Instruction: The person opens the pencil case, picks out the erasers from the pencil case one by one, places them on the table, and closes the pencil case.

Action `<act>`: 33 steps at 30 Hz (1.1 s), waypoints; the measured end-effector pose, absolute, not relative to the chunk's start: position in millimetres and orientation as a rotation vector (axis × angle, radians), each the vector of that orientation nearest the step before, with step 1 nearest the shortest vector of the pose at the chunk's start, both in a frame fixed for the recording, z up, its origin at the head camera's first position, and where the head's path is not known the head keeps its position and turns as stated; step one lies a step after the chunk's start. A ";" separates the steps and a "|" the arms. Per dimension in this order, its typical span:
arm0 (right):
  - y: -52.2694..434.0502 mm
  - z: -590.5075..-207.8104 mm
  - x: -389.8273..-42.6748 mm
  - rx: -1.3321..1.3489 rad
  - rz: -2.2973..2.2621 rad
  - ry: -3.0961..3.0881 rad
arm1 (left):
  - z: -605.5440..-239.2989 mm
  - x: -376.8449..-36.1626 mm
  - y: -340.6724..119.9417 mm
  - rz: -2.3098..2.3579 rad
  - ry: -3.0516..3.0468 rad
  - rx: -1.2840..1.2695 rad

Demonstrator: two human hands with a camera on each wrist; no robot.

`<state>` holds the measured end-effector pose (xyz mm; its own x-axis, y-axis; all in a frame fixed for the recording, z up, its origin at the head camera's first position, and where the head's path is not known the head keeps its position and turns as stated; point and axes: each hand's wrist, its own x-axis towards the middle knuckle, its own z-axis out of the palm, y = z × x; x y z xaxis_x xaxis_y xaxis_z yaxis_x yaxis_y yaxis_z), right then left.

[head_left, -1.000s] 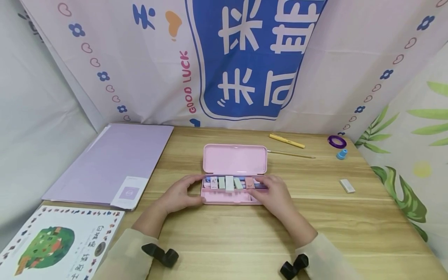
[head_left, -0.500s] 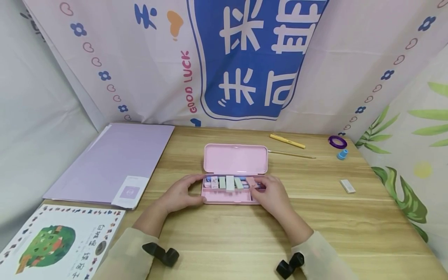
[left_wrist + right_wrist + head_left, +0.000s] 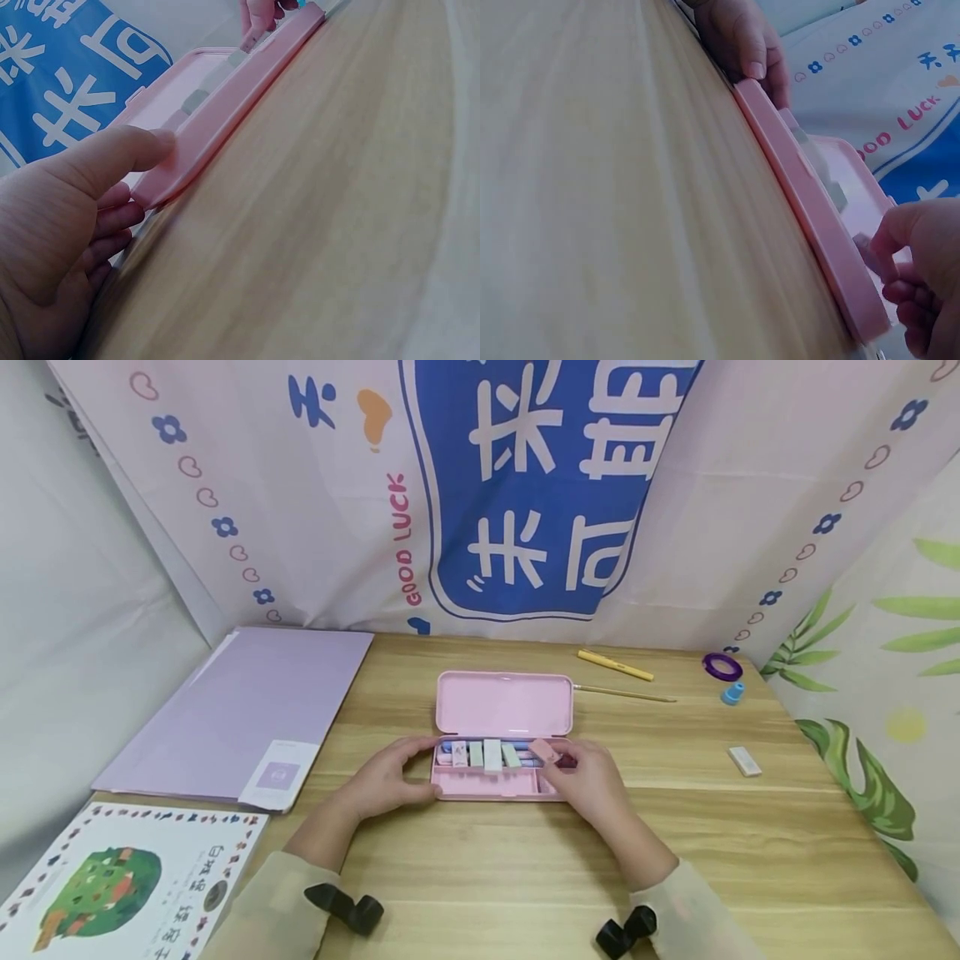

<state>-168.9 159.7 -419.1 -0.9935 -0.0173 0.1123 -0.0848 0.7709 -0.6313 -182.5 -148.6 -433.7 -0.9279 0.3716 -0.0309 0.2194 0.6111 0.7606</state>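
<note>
At frame centre, the right hand (image 3: 592, 781) now pinches a small pink eraser block (image 3: 542, 749), tilted up from the open pink plastic pencil case (image 3: 495, 785). It looks half lifted out. The left hand (image 3: 386, 777) grips the case's left end.

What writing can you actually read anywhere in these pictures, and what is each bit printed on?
"GOOD LUCK": pink letters running upward on the pale hanging cloth backdrop.
Large white Chinese characters on the backdrop's blue panel: cut off by the frame, not readable in full.
Chinese title on the white picture book with a green tree: upside down, too blurred to read.
Small label on the lilac folder: too small to read.
Open pink plastic pencil case: no writing visible.
</note>
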 end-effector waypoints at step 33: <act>366.8 -431.4 -156.3 -0.686 0.901 -2.843 | -437.0 -183.4 -149.3 1.243 2.636 0.506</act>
